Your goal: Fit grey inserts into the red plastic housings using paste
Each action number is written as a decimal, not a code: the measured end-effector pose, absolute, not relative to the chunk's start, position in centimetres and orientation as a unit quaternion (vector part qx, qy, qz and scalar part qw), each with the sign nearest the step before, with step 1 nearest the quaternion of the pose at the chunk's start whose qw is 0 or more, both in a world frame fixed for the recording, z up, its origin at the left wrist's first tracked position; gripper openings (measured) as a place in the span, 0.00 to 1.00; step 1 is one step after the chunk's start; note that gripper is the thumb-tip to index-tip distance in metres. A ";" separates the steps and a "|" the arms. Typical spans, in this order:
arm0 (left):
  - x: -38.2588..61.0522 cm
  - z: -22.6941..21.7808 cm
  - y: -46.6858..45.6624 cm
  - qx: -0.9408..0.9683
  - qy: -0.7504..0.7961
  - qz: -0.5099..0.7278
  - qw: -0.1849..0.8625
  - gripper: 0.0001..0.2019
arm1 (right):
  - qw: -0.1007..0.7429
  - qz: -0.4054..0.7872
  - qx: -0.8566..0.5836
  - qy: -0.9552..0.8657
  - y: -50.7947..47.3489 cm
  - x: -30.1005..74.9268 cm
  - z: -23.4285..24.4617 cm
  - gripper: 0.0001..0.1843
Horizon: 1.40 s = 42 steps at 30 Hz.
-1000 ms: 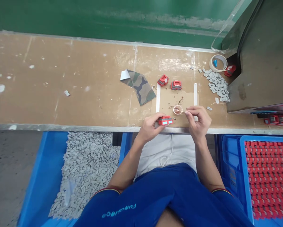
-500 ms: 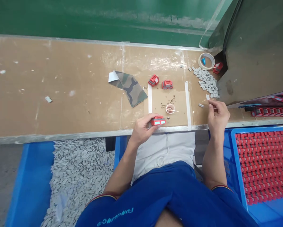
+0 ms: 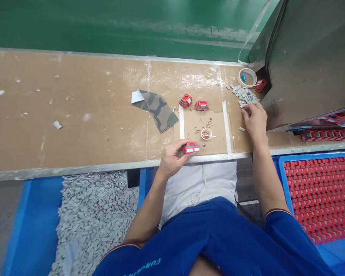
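Green wall (image 3: 117,27) runs along the far side of a brown-covered bench (image 3: 103,130). At the near left, below the bench, a blue bin (image 3: 31,218) holds a mass of small grey pieces. Farther right, a camouflage-patterned sheet (image 3: 162,111) lies on the bench with one corner turned back.

Next comes the left hand (image 3: 172,158), thumb and fingers closed around one end of a red block (image 3: 191,147) near the bench's front edge. The block's long axis runs left to right, two pale patches facing near. Two more red blocks sit beyond it, and a small cup (image 3: 201,134) with a thin stick stands just to its far right.

Past the right-hand white strip (image 3: 226,130), the right hand (image 3: 255,120) reaches far and slightly left, fingertips nearly together at the near edge of a grey pile (image 3: 245,94); whether they grip a piece I cannot tell. That pile lies directly beyond these fingertips, far and right of the held block, so the right hand is much the nearer.
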<state>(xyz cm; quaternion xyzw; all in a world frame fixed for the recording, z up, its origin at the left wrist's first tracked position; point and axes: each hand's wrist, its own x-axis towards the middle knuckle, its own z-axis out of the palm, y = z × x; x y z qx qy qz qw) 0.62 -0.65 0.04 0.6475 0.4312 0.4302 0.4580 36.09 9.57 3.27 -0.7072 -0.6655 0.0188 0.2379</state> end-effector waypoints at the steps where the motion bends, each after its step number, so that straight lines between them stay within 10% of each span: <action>1: 0.6 0.0 -0.7 0.647 0.431 0.430 0.459 0.16 | 0.216 0.018 -0.714 -0.666 10.0 36.1 3.3 0.09; 8: 0.4 0.6 -0.4 0.674 0.397 0.441 0.440 0.19 | 0.119 -0.004 -0.733 -0.670 11.0 36.0 4.1 0.11; 17: 0.2 1.0 -0.4 0.675 0.372 0.455 0.446 0.22 | 0.270 0.078 -0.675 -0.682 5.4 33.8 6.6 0.12; 25: 0.2 1.0 -0.2 0.686 0.345 0.464 0.442 0.23 | 0.084 0.111 -0.684 -0.716 0.7 31.3 7.0 0.14; 42: 0.0 0.4 -0.8 0.603 0.322 0.441 0.582 0.23 | 0.398 0.444 -0.520 -0.611 -2.9 22.8 7.8 0.05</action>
